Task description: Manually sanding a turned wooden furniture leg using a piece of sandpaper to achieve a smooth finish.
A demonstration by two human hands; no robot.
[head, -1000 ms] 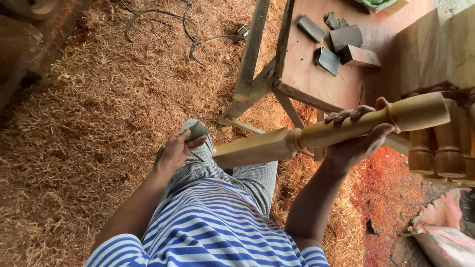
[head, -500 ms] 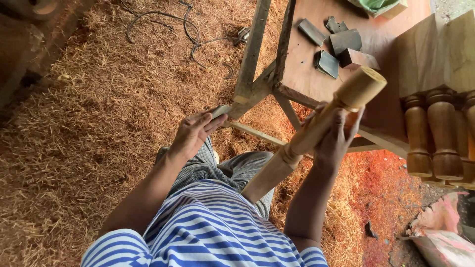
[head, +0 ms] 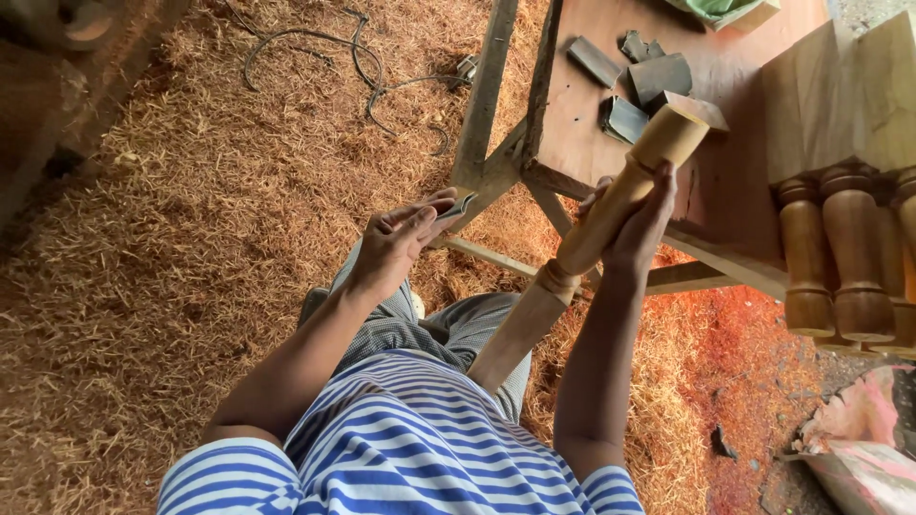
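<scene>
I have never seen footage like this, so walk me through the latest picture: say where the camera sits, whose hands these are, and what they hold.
The camera sits on a person's head and looks down, so you see their striped shirt and both hands. The right hand grips a turned wooden post, tilted up toward a wooden table. The left hand holds a small folded sheet, perhaps sandpaper. Similar pieces lie on the table. More turned posts stand at right. Wood shavings cover the floor.
</scene>
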